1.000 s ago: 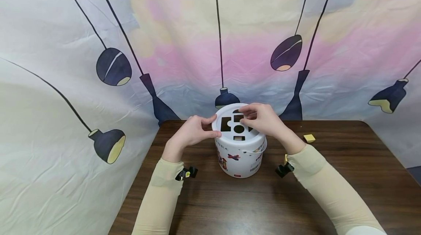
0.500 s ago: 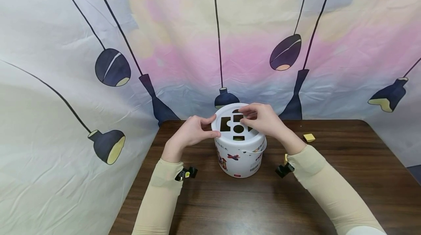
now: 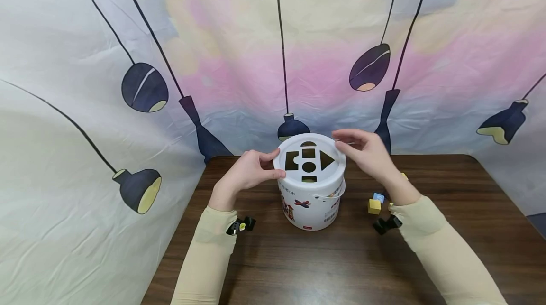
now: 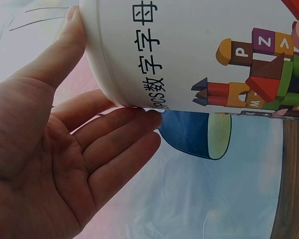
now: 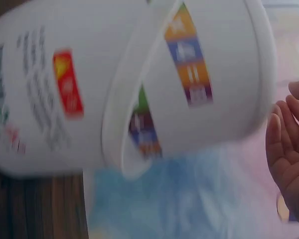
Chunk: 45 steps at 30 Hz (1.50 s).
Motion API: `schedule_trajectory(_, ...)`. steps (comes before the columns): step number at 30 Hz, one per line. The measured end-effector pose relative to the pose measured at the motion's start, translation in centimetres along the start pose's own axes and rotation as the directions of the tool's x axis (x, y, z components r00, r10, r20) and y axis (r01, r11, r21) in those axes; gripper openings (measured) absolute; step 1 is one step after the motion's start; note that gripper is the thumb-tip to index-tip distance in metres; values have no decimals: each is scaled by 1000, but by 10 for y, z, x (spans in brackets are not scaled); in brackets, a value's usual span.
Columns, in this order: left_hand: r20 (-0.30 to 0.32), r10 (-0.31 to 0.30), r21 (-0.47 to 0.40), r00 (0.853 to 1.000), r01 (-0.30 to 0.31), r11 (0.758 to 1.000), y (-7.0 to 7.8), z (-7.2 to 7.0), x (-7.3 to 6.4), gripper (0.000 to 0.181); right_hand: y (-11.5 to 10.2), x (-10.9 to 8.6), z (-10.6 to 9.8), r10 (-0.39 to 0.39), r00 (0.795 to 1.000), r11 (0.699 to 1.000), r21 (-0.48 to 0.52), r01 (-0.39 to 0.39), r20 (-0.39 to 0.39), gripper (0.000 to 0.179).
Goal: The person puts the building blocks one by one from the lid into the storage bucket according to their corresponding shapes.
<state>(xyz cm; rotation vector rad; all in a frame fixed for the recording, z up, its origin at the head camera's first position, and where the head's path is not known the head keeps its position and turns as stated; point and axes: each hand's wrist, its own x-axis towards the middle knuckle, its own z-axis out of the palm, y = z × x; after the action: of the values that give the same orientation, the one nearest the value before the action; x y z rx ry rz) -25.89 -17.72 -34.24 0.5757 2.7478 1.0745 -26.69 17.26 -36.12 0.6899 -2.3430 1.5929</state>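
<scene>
A white bucket [image 3: 309, 207] with printed pictures of coloured blocks stands upright on the table. Its white lid [image 3: 279, 165] has several shaped cut-outs, among them a triangle, a circle and a square. My left hand [image 3: 249, 170] holds the left side of the rim, thumb at the near side and fingers toward the far side; the left wrist view shows the other fingers extended behind the bucket. My right hand [image 3: 368, 155] is beside the right edge of the lid with nothing between its loosely bent fingers. In the right wrist view it appears past the lid's edge.
Right of the bucket, a yellow block [image 3: 374, 207] and a blue block [image 3: 378, 197] lie on the brown wooden table [image 3: 298, 267]. More yellow shows partly hidden by the right wrist. The bucket's handle [image 3: 334, 195] hangs on its right side. A painted cloth [image 3: 239, 58] hangs behind.
My right hand has moved off the top of the lid to the right, uncovering the triangular cut-out and the blocks beside the bucket. The left hand stays on the rim.
</scene>
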Motion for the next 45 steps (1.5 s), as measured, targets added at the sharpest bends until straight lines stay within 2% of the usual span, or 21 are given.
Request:
schedule_trajectory(5,5,-2,3,1000,2,1000,1,-1,-1,81,16,-23,-34,114,993,992,-60,-114,-3,39)
schedule_trajectory(9,2,-4,19,1000,4,1000,1,-1,0,82,34,-45,-56,211,977,970,-128,-208,16,42)
schedule_trajectory(14,1,-2,21,1000,2,1000,1,-2,-1,82,59,-77,-78,295,953,935,-228,-272,71,45)
schedule_trajectory(18,3,-8,20,1000,8,1000,2,-2,-1,82,77,-103,-89,348,933,914,-253,-317,89,47)
schedule_trajectory(24,0,-12,13,1000,12,1000,2,-2,-1,82,100,-137,-97,432,899,880,-251,-403,76,52)
schedule_trajectory(27,0,-10,16,1000,10,1000,1,-1,-1,81,110,-152,-99,445,890,873,-271,-407,98,51)
schedule_trajectory(30,3,-13,13,1000,13,1000,1,-1,-1,81,116,-163,-99,474,873,866,-242,-438,117,51)
schedule_trajectory(33,7,-20,13,1000,20,1000,0,-2,-1,81,120,-170,-97,494,861,858,-232,-459,121,53)
schedule_trajectory(39,11,-17,11,1000,16,1000,0,-3,0,81,123,-175,-95,531,838,831,-273,-485,125,56)
schedule_trajectory(45,11,-14,9,1000,14,1000,0,-1,0,81,125,-177,-92,520,845,832,-300,-467,125,55)
